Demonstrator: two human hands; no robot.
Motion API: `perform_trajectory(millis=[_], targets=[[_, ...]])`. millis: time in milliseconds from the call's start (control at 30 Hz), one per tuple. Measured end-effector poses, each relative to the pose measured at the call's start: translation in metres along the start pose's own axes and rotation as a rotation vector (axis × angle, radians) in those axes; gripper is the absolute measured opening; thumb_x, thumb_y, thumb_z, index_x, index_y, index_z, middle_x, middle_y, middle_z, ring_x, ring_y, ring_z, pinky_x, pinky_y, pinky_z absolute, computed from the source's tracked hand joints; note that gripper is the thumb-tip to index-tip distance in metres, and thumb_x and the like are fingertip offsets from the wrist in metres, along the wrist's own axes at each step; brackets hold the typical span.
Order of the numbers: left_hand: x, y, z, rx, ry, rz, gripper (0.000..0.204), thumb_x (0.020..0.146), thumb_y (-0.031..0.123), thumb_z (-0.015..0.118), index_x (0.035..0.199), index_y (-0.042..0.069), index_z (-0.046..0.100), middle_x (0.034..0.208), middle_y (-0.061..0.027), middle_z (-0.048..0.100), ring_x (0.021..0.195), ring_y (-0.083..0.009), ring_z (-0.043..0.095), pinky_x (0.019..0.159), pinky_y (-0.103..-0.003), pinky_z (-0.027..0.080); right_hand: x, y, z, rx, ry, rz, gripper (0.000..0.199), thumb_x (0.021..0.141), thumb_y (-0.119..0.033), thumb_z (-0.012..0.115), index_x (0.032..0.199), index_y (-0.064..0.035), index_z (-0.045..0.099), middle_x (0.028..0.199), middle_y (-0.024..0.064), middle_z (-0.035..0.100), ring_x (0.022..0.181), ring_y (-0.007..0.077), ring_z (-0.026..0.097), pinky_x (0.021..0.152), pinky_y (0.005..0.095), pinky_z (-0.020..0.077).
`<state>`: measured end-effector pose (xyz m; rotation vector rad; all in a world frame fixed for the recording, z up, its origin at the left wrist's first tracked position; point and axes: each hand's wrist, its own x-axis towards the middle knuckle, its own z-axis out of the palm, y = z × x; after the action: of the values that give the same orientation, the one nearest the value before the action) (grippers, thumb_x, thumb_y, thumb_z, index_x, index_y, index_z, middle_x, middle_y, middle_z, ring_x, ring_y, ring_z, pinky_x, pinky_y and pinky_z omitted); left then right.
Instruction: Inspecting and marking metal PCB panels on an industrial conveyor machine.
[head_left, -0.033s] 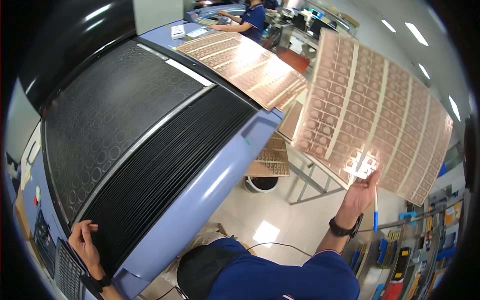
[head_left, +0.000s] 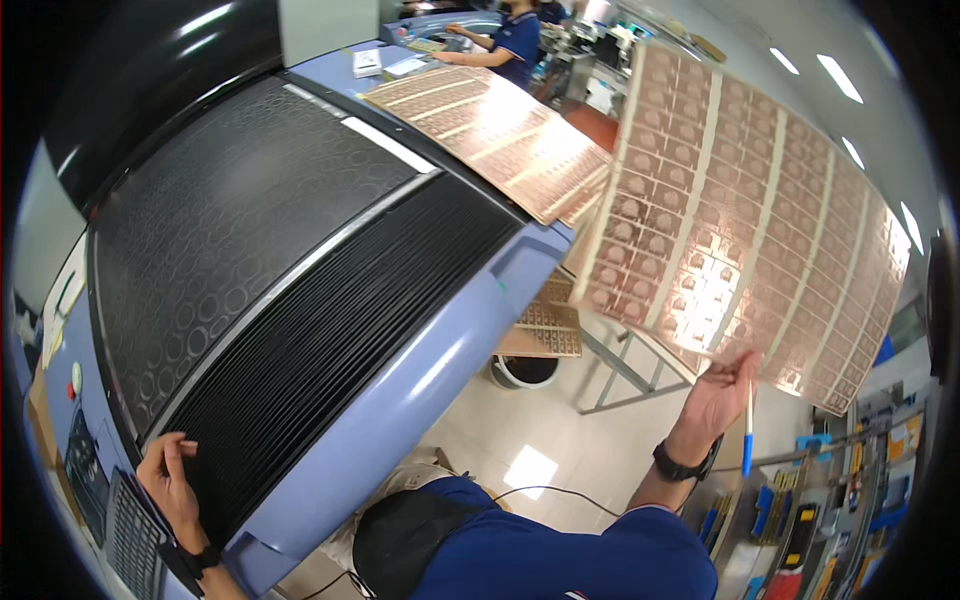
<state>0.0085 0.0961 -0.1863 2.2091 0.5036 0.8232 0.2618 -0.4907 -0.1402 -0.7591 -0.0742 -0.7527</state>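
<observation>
Near the copper panel [head_left: 755,225], black bed [head_left: 240,220], pale floor [head_left: 590,455].

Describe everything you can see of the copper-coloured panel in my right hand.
The copper-coloured panel is a large, thin, roughly rectangular sheet, metallic-looking and shiny. Rows of small repeated patterns cover it, divided by pale strips, with bright glare near the lower edge. It is raised and tilted, to the right of the blue-and-black machine. Your right hand grips its lower edge. Whether its left side touches anything behind it, I can't tell.
</observation>
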Motion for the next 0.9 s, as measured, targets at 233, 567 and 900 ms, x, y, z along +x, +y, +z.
perform_trajectory(millis=[233,567,900], targets=[[0.011,0.01,0.008,-0.108,0.021,-0.059,0.023,0.097,0.012,0.056,0.093,-0.007,0.068,0.073,-0.011,0.069,0.07,-0.0155,0.067,0.066,-0.026,0.05,-0.085,0.061,0.086,0.334,-0.38,0.299,0.022,0.104,-0.014,0.05,0.117,-0.001,0.062,0.109,0.0103,0.072,0.093,0.0139,0.07,0.08,0.028,0.0606],[0.01,0.005,-0.001,-0.393,0.106,-0.137,0.029,0.098,0.024,0.058,0.096,-0.002,0.071,0.071,-0.0082,0.071,0.064,-0.0091,0.062,0.061,-0.024,0.043,-0.182,0.112,0.158,0.239,-0.406,0.677,0.026,0.105,-0.02,0.049,0.121,-0.0033,0.061,0.114,0.0066,0.071,0.104,0.0156,0.067,0.098,0.0399,0.0534],[0.01,0.004,-0.003,-0.467,0.034,-0.193,0.03,0.098,0.025,0.059,0.096,-0.002,0.071,0.072,-0.0089,0.072,0.07,-0.0123,0.068,0.066,-0.024,0.046,-0.216,0.125,0.18,0.201,-0.563,0.869,0.029,0.105,-0.021,0.048,0.123,-0.0012,0.059,0.121,0.0102,0.066,0.113,0.0193,0.062,0.101,0.0421,0.0499]])
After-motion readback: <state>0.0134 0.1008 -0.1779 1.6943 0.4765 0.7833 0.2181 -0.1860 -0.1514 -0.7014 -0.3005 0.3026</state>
